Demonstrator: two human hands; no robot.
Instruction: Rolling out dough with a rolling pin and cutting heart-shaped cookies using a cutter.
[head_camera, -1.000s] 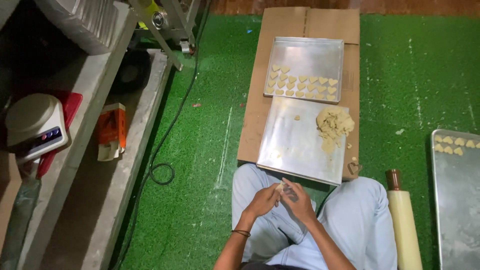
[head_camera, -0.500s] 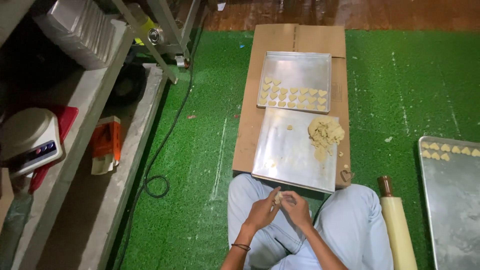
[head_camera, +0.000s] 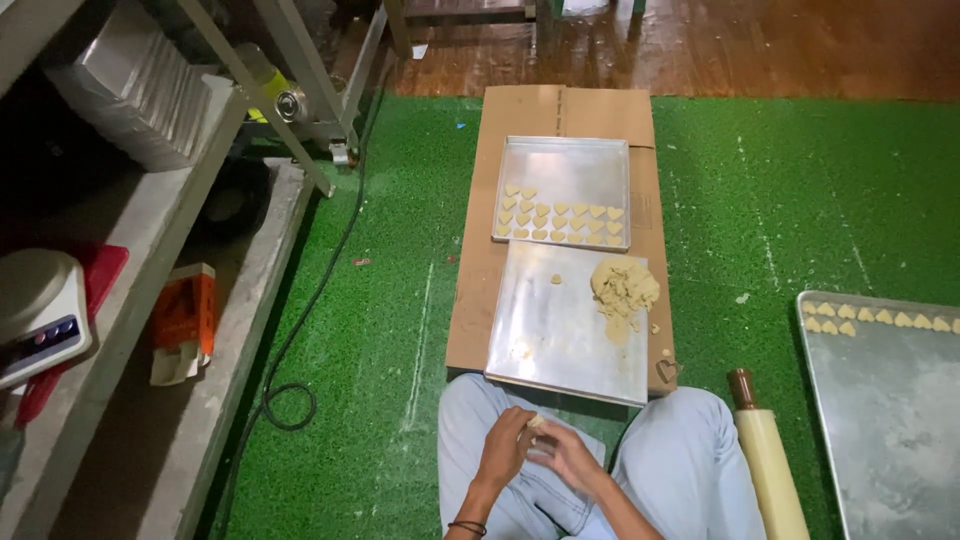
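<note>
I only spot two: an orange-and-white carton (head_camera: 183, 322) lying just right of the white scale (head_camera: 38, 315), whose small dark display faces up.

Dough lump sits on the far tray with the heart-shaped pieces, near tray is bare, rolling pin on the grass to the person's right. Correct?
Not quite. In the head view the dough lump lies on the near tray, at its far right corner. The far tray holds only the heart-shaped pieces. The rolling pin does lie on the green turf to the person's right.
</note>
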